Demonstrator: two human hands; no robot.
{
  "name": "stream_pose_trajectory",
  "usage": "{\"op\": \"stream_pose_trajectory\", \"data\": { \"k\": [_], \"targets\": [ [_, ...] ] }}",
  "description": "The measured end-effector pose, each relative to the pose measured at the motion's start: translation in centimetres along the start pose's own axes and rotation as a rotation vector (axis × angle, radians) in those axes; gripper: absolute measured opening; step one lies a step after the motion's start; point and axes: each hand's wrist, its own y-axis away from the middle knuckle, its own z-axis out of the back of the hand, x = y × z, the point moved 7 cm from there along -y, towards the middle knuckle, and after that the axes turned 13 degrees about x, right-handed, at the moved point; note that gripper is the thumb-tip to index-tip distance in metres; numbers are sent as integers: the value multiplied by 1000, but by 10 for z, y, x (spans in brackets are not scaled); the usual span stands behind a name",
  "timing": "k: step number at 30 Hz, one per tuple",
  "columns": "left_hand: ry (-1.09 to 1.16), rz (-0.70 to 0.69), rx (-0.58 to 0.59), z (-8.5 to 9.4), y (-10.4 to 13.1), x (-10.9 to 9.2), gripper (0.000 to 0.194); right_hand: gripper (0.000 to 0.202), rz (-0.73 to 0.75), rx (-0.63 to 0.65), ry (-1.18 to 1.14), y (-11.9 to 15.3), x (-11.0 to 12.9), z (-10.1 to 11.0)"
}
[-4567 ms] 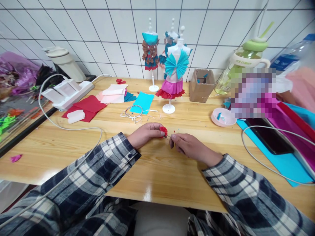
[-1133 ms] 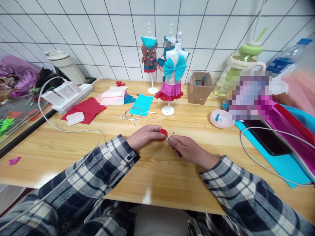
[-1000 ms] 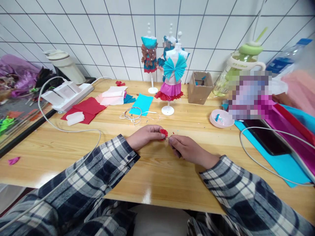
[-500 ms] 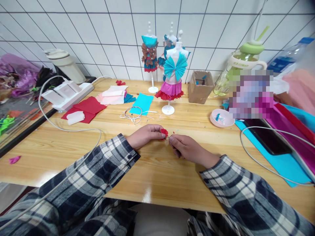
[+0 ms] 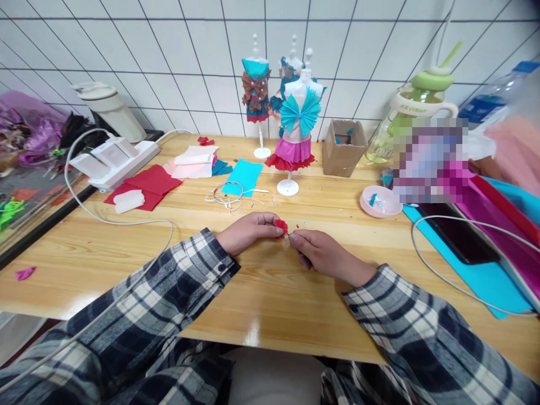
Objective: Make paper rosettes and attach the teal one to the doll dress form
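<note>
Between thumb and fingers, my left hand (image 5: 252,230) pinches a small pleated red paper piece (image 5: 280,226). My right hand (image 5: 320,251) is closed just right of it, fingertips round the end of a thin dark strand that reaches the red piece; what the strand is, I cannot make out. Beyond my hands stands a white mini mannequin (image 5: 301,112) with a turquoise pleated bow and a pink and red skirt. Left of its base are a turquoise paper sheet (image 5: 242,176) and a coil of thin cord (image 5: 228,194).
A cardboard box (image 5: 345,149) and a pink bowl (image 5: 381,201) stand to the right, near a phone (image 5: 458,233) on coloured sheets. Red paper (image 5: 152,185) and a power strip (image 5: 120,163) lie left. A white cable (image 5: 126,222) runs over my left sleeve.
</note>
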Motion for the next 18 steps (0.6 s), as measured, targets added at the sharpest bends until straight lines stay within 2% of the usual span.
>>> {"op": "stream_pose_trajectory", "data": {
  "k": [7, 11, 18],
  "targets": [
    [23, -13, -31, 3, 0, -1, 16, 45, -7, -34, -8, 1, -6, 3],
    [-2, 14, 26, -2, 0, -2, 14, 43, -14, -60, 46, 1, -6, 3],
    [-113, 67, 81, -8, 2, -5, 13, 45, -12, -10, 89, 1, -2, 1]
  ]
}}
